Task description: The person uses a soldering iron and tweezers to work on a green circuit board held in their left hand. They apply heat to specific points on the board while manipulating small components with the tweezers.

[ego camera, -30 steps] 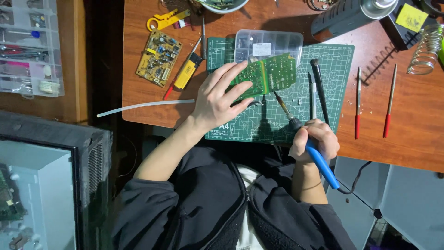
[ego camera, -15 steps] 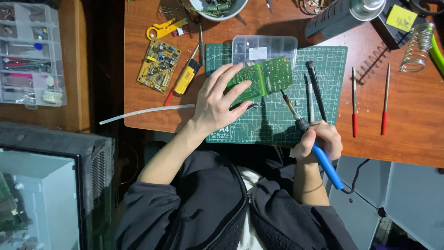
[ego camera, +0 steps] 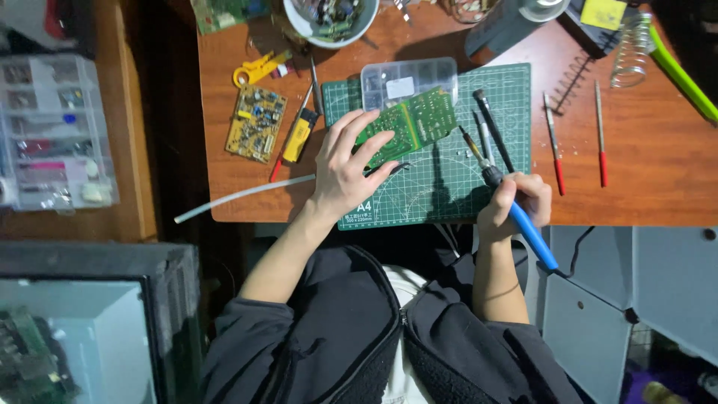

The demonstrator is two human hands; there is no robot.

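Over green mat (ego camera: pixel 441 187), hands: left (ego camera: pixel 345 168) flat on circuit board (ego camera: pixel 410 126), right (ego camera: pixel 516 206) gripping soldering iron (ego camera: pixel 508 202)

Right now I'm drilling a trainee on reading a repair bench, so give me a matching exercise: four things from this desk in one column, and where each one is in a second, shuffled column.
Things:
1. green circuit board
2. soldering iron
3. yellow circuit board
4. clear parts box

Places:
A. on the bare wood, left of the cutting mat
B. at the mat's far edge, behind the green board
C. under the left hand, on the mat
D. gripped in the right hand

Pairs: 1-C, 2-D, 3-A, 4-B
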